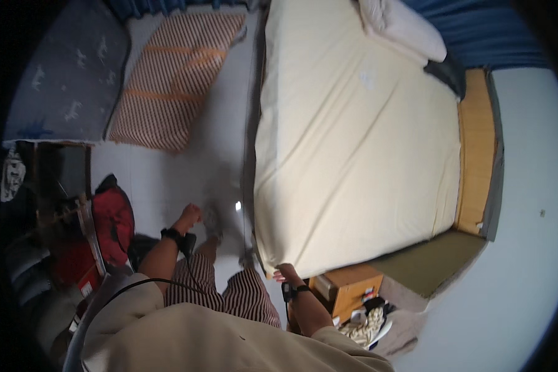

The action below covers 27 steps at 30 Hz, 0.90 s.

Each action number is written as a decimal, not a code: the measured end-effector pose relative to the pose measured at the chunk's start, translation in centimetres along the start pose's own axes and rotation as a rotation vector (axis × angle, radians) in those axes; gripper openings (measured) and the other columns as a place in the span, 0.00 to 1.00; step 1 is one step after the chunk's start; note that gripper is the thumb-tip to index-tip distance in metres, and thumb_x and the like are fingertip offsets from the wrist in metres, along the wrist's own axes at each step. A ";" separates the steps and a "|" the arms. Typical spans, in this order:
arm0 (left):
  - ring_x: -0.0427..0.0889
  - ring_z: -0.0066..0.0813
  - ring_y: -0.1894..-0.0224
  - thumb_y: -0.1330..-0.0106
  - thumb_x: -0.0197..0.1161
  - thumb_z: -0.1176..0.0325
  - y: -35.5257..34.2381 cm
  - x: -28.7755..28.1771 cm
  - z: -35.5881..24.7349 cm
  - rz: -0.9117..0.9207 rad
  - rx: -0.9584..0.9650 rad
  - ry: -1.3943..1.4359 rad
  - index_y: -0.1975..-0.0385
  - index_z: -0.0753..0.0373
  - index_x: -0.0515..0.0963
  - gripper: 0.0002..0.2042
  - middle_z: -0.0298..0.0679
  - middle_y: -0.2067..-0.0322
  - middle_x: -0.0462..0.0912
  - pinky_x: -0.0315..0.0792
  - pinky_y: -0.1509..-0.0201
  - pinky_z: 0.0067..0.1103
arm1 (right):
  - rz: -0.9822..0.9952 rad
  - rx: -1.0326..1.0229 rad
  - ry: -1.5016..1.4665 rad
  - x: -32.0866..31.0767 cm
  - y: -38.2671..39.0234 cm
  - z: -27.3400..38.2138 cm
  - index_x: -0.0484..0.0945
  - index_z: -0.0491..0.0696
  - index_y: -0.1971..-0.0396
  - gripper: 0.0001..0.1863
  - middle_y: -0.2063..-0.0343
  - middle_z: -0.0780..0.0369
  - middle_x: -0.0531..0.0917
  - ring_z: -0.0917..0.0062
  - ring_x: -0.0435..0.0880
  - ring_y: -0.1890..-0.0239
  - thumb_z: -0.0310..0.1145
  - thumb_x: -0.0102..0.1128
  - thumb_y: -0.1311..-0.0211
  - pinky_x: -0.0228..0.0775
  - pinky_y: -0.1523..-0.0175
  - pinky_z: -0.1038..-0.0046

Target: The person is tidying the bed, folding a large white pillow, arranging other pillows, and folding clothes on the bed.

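Note:
A pale cream fitted sheet (353,155) covers the mattress on the right, with long creases running toward its near left corner. At that corner my right hand (285,271) rests against the sheet's edge, fingers loosely apart; no grip on the cloth can be made out. My left hand (192,215) hangs over the floor left of the bed, its fingers curled in and nothing visible in them. Each wrist wears a dark strap with a small device and a cable.
A striped quilt (167,87) with orange bands lies at the far left, beside a dark grey patterned cover (74,80). A red bag (113,223) stands on the left. A wooden bedside cabinet (347,288) adjoins the bed's near side. A pillow (409,31) lies at the far right.

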<state>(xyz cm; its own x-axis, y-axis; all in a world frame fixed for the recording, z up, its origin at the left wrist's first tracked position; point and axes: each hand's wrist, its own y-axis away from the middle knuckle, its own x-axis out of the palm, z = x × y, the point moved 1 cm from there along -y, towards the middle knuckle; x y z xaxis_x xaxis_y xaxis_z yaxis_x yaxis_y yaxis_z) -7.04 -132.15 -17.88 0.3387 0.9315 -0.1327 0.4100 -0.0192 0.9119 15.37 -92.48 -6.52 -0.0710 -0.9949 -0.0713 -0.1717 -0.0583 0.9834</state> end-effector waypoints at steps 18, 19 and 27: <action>0.72 0.26 0.73 0.35 0.49 0.63 8.0 -15.8 -29.5 0.028 0.088 0.080 0.71 0.61 0.72 0.09 0.37 0.74 0.74 0.68 0.70 0.28 | 0.154 -0.458 -0.308 -1.4 12.4 22.9 0.70 0.45 0.50 0.17 0.63 0.52 0.82 0.61 0.84 0.63 0.36 0.53 0.36 0.78 0.60 0.60; 0.72 0.26 0.73 0.35 0.49 0.63 6.6 -15.3 -33.1 0.032 0.113 0.064 0.71 0.61 0.72 0.09 0.37 0.74 0.74 0.68 0.70 0.28 | 0.267 -0.465 -0.403 -2.7 11.9 23.7 0.70 0.43 0.50 0.17 0.64 0.51 0.82 0.60 0.84 0.63 0.35 0.52 0.35 0.79 0.60 0.61; 0.76 0.27 0.70 0.32 0.48 0.63 4.6 -13.2 -50.5 0.021 0.161 -0.162 0.68 0.62 0.73 0.10 0.37 0.74 0.76 0.70 0.69 0.26 | 0.144 -0.451 -0.314 -3.0 12.6 36.9 0.69 0.42 0.49 0.17 0.61 0.47 0.81 0.55 0.84 0.61 0.34 0.50 0.34 0.80 0.60 0.60</action>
<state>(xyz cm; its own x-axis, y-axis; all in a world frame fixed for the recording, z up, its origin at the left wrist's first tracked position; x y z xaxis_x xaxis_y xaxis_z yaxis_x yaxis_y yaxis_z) -52.43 -126.21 7.69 0.4747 0.8602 -0.1862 0.5267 -0.1081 0.8432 -22.83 -87.19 -0.04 -0.3635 -0.9272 0.0906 0.2927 -0.0213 0.9560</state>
